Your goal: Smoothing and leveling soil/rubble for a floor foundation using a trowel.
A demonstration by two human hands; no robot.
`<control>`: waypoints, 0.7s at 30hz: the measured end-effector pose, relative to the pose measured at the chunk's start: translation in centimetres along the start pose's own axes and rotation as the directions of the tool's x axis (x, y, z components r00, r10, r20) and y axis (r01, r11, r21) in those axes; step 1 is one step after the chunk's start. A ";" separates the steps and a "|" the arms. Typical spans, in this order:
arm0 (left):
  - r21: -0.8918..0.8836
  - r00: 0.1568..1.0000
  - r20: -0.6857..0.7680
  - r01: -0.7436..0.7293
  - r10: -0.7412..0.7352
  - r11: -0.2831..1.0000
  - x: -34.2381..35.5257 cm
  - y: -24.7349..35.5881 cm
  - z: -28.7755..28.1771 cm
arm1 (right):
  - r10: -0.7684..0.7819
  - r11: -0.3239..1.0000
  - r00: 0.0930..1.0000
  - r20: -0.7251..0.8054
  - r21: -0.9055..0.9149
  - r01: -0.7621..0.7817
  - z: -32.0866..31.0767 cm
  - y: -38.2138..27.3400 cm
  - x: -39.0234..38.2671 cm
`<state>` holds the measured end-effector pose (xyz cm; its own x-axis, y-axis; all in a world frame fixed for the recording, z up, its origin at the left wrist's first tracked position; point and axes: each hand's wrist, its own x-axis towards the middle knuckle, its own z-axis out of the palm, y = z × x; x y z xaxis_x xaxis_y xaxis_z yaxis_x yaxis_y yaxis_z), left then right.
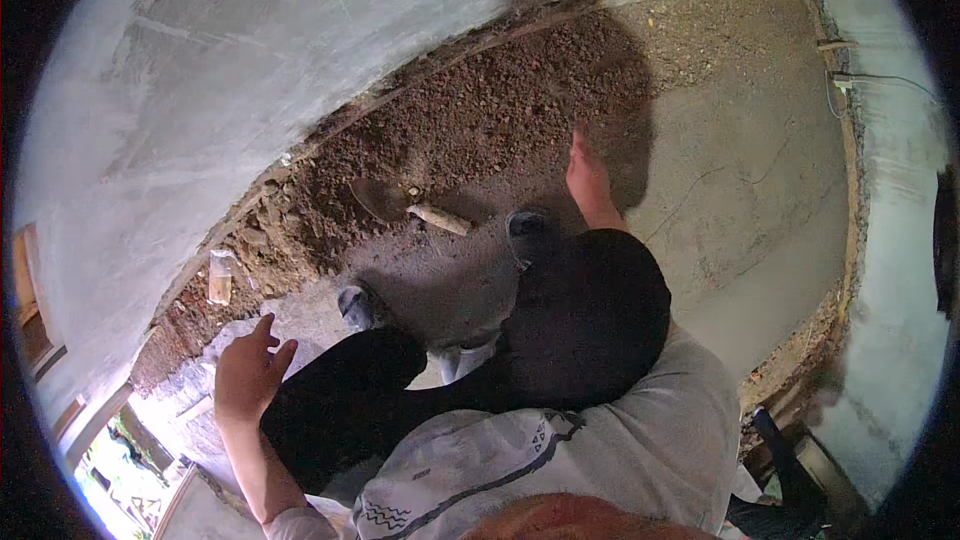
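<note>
One pale-handled trowel (438, 219) lies on loose soil (470, 115); one left hand (248, 374), fingers parted; one right hand (588, 180), fingers outstretched; two shoes (356, 308).

A grey wall (250, 50) stands at left, a thin cable (875, 77) crosses the right wall (900, 230), and a bright opening (120, 470) shows lower left.

Your right knee (610, 310) hides most of your right forearm (604, 218), and the fingers of your right hand (588, 178) blur together. Your left sleeve (303, 523) is cut off at the near edge. You can't tell what the small clear container (220, 278) on the left holds. Glare washes out the near-left opening (118, 478); the view's rim cuts the dark object (944, 245) on the right.
</note>
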<state>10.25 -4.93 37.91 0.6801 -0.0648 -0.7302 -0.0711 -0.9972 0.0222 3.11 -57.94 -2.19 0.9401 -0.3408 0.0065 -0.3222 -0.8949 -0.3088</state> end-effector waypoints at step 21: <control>0.140 0.999 -0.034 0.005 0.000 0.990 1.3 0.2 0.6 | -0.017 1.000 0.980 0.196 0.001 0.017 -3.0 -4.7 0.5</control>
<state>10.68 -5.18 36.55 0.7048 -0.0660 -0.7064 -0.1694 -0.9825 -0.0772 4.74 -54.78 2.07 0.9490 -0.2625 -0.1747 -0.3061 -0.9003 -0.3096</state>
